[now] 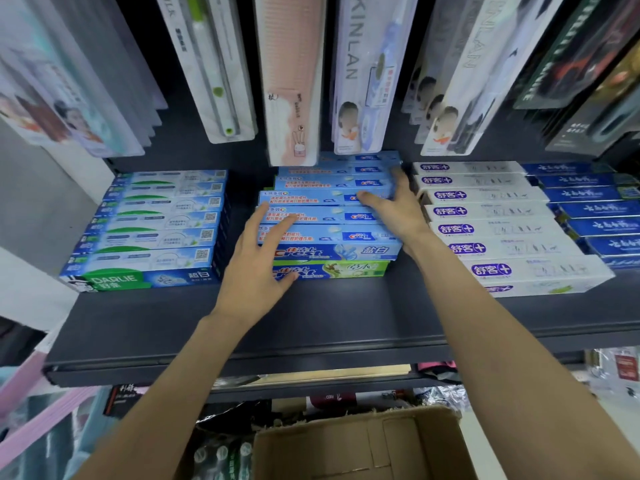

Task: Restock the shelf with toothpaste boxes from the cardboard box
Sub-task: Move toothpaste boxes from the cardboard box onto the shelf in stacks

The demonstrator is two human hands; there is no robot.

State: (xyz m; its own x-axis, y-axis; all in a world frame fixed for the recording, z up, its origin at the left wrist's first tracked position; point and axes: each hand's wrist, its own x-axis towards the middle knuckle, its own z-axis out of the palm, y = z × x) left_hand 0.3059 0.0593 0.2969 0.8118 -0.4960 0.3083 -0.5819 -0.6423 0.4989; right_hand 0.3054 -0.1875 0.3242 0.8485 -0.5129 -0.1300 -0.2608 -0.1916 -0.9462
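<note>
A stack of blue Crest toothpaste boxes (332,216) lies in the middle of the dark shelf (311,327), on top of a green Crest box (349,271). My left hand (261,261) lies with straight fingers against the left end of the stack, fingertips on the upper boxes. My right hand (394,206) rests flat on the right end of the stack, thumb across a box top, fingers reaching back along the side. The cardboard box (363,445) stands open below the shelf, near the bottom edge; what it holds is out of view.
Darlie boxes (152,233) are stacked at the left, white boxes (502,223) at the right, dark blue boxes (595,209) beyond them. Toothbrush packs (294,81) hang just above the stacks. The shelf's front strip is bare.
</note>
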